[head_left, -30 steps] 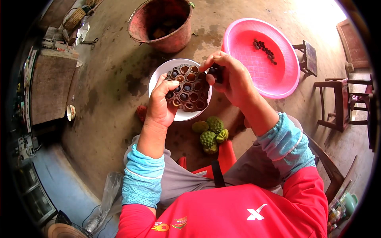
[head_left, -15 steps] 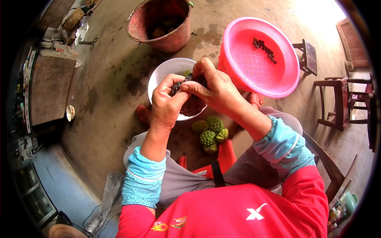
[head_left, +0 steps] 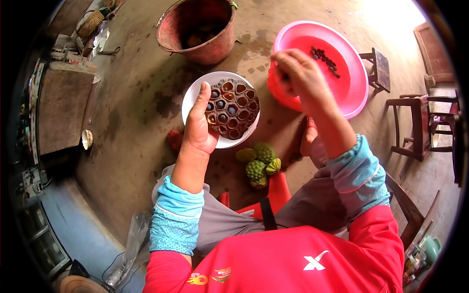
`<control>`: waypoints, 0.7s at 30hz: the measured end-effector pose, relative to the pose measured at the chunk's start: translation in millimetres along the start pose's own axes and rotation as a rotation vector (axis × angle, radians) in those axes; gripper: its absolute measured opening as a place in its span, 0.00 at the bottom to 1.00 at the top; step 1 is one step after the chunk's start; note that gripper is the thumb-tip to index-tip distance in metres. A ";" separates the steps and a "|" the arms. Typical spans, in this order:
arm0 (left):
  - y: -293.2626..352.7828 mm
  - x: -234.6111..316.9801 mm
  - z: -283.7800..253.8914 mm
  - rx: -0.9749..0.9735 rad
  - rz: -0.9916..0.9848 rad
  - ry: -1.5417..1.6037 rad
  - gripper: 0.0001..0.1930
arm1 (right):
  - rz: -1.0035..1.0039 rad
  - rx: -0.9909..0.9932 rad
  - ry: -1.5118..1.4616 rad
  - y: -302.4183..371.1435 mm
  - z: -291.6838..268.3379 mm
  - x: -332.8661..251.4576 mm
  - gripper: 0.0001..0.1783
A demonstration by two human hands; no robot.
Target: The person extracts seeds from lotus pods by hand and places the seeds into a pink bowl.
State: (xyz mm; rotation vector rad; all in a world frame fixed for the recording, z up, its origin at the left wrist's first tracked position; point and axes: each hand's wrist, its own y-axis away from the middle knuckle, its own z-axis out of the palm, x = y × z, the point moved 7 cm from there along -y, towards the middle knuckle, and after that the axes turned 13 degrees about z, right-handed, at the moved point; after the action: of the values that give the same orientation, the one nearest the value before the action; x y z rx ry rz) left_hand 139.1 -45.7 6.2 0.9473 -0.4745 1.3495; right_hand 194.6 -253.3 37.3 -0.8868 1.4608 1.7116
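Note:
My left hand grips a dried brown lotus seed pod by its left side, thumb up along the edge. The pod's flat face is turned up; several holes hold dark round seeds and others look hollow. Beneath it is a white round container, mostly covered by the pod. My right hand is raised over the left rim of a pink plastic basket, its fingers curled together. Something dark shows under those fingers, too blurred to name. Several dark seeds lie in the basket.
A worn red bucket stands beyond the white container. Several green knobbly fruits lie on the floor between my legs. At the right are a small wooden stool and a dark wooden chair. A wooden board is at the left.
Both hands were together at the pod, which was seen edge-on. Now the left hand alone holds it face up, and the right has moved away to the right, over the basket's rim.

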 end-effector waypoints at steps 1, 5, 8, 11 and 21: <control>-0.8 2.1 -1.2 0.006 0.011 -0.001 0.24 | -0.064 0.095 0.066 -6.7 -17.7 -8.1 0.11; -4.8 -2.2 -2.2 0.007 0.024 -0.003 0.27 | -0.173 0.398 0.453 -29.5 -90.9 -12.1 0.16; 1.4 3.9 3.7 -0.006 0.010 -0.053 0.28 | -0.027 0.447 0.761 -30.5 -105.3 -0.9 0.20; 0.7 2.7 3.3 -0.022 0.004 -0.060 0.28 | -0.268 0.566 1.081 -26.7 -99.9 -0.8 0.27; 6.0 0.3 18.7 -0.109 -0.018 -0.076 0.27 | -0.158 -0.310 0.349 2.2 34.6 15.7 0.21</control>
State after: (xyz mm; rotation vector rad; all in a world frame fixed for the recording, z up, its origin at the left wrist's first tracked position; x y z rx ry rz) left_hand 137.7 -60.7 18.8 0.9135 -0.5901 1.2619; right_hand 182.7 -218.0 29.4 -1.4892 1.3127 1.7524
